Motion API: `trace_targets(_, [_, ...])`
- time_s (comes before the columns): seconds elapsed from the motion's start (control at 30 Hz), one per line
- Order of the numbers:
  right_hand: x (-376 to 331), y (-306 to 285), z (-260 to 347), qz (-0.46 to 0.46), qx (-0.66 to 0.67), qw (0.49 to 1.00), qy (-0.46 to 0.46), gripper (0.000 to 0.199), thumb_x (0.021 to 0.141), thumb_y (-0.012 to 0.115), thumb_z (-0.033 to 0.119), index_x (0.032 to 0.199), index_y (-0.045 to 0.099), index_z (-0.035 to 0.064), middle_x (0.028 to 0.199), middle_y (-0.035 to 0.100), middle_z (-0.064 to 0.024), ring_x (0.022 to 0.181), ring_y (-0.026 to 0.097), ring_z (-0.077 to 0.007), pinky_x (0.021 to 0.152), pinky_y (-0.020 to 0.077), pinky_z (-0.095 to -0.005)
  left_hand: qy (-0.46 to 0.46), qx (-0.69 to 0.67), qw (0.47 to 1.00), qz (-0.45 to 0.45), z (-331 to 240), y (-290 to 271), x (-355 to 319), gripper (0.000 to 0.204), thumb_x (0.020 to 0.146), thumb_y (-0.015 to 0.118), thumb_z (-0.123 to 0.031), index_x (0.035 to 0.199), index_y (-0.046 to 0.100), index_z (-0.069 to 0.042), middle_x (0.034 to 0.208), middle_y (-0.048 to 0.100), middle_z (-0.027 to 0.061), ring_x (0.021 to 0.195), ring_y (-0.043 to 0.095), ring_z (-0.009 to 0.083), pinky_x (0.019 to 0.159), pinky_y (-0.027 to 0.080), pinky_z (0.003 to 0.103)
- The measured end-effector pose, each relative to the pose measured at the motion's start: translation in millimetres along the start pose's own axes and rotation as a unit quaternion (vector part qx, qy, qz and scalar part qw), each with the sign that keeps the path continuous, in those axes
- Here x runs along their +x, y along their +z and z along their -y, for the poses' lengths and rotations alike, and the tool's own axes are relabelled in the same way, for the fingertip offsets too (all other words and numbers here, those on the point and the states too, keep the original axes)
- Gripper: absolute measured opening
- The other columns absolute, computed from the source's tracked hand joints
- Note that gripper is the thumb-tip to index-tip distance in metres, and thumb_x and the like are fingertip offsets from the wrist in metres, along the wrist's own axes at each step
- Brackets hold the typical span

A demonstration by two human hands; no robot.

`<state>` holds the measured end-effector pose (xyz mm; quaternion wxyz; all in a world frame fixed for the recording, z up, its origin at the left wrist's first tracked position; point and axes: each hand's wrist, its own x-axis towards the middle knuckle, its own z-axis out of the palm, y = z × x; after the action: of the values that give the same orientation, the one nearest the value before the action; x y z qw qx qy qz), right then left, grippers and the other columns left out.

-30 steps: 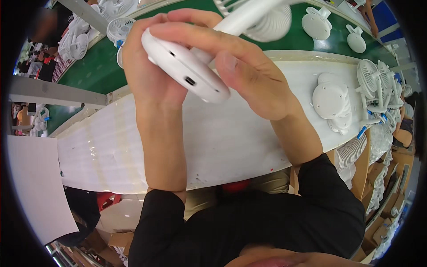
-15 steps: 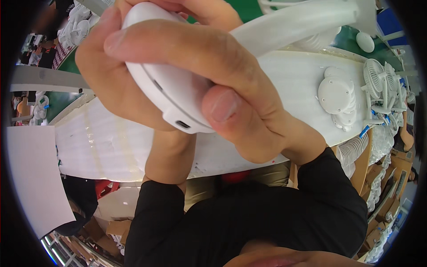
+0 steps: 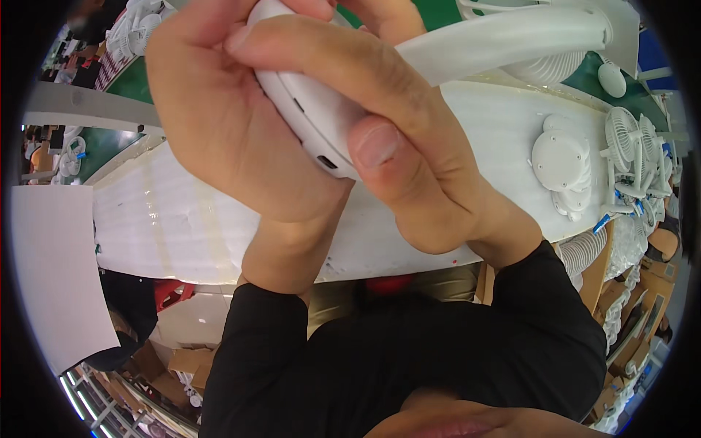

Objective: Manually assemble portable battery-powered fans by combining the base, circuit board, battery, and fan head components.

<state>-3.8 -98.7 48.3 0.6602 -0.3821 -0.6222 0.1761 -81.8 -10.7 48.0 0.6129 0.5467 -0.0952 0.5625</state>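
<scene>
In the head view, both hands gripped a white fan base (image 3: 310,120) held close to the camera. The left hand (image 3: 226,131) cupped it from the left, fingers curled behind it. The right hand (image 3: 409,146) wrapped over its top, thumb pressed against its lower edge beside a small slot. A white stem (image 3: 504,40) ran off beyond the right fingers. Farther right on the white worktable (image 3: 182,219) lay a stack of fan bases (image 3: 561,164) and small assembled fans (image 3: 631,146).

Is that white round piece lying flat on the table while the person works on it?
No, both the left hand and the right hand hold the white round fan base up close to the camera, well above the white table.
</scene>
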Motion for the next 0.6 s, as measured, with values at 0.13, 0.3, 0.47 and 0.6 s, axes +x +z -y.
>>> trace_targets(0.13, [2,2,-4,0.014,0.024,1.0,-0.003,0.044,0.1,0.053,0.023,0.136,0.046,-0.0019,0.134,0.047,-0.0237,0.119,0.05,-0.0363,0.113,0.034,-0.0465,-0.04,-0.103,0.994,0.019,-1,-9,8,0.02,0.101,0.033,-0.012,0.11,0.048,-0.003,0.096,0.061,0.0163,0.1,0.057,0.0294,0.099,0.044,0.042])
trace_targets(0.3, [3,-1,-6,0.028,0.038,0.999,-0.016,0.047,0.101,0.052,0.027,0.138,0.043,-0.0016,0.138,0.044,-0.0271,0.122,0.049,-0.041,0.115,0.0312,-0.0488,-0.068,-0.026,0.992,-0.101,-6,3,12,0.023,0.101,0.034,-0.016,0.106,0.051,-0.002,0.096,0.062,0.0144,0.099,0.058,0.0256,0.098,0.045,0.041])
trace_targets(0.47, [-7,-1,-19,-0.011,-0.002,0.999,-0.043,0.041,0.1,0.048,0.022,0.137,0.051,0.0055,0.137,0.046,-0.0235,0.121,0.046,-0.0373,0.107,0.0342,-0.0454,-0.078,0.025,0.978,-0.193,2,20,10,0.027,0.101,0.034,-0.02,0.103,0.054,-0.001,0.096,0.062,0.0128,0.099,0.058,0.0226,0.097,0.046,0.04])
trace_targets(0.6, [-8,3,-18,-0.029,-0.018,0.997,-0.07,0.04,0.098,0.045,0.019,0.136,0.056,0.0111,0.136,0.047,-0.0206,0.12,0.044,-0.0344,0.1,0.0365,-0.0426,-0.118,-0.121,0.983,-0.07,8,-5,15,0.026,0.1,0.035,-0.019,0.103,0.054,-0.002,0.095,0.062,0.0138,0.095,0.06,0.0235,0.095,0.047,0.038])
